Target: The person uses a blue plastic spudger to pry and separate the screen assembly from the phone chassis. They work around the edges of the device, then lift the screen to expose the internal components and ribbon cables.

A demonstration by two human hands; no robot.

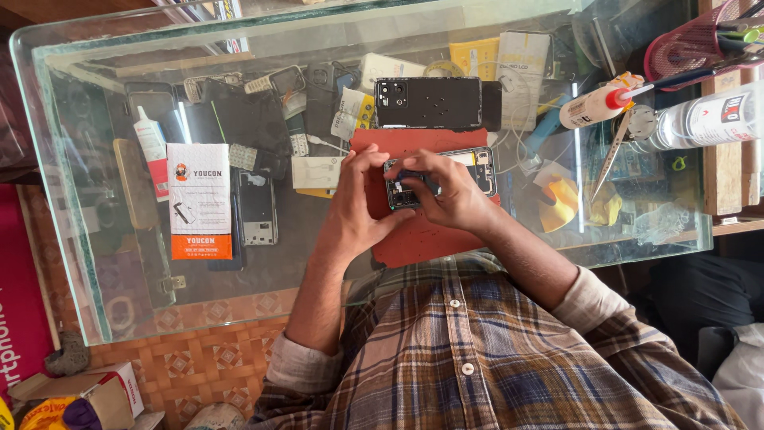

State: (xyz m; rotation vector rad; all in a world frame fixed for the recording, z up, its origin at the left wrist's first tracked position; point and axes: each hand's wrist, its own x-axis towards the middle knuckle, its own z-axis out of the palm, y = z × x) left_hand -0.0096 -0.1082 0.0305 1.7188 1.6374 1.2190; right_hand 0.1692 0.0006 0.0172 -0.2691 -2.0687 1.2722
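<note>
An opened phone point(469, 169) with its inner parts showing lies on a red mat point(414, 239) on top of a glass counter point(318, 32). My left hand point(358, 211) rests on the mat with its fingers touching the phone's left end. My right hand point(446, 195) covers the phone's left half, fingertips pressed on the inner parts. Whether a small part is pinched between the fingers is hidden. A black phone back cover point(428, 103) lies just beyond the mat.
A white glue bottle with a red tip point(597, 106), tweezers point(611, 155), a clear bottle point(700, 119) and a pink basket point(692, 40) sit at the right. Under the glass lie a white and orange box point(199, 199), several phones and parts. A cardboard box point(87, 390) stands on the floor.
</note>
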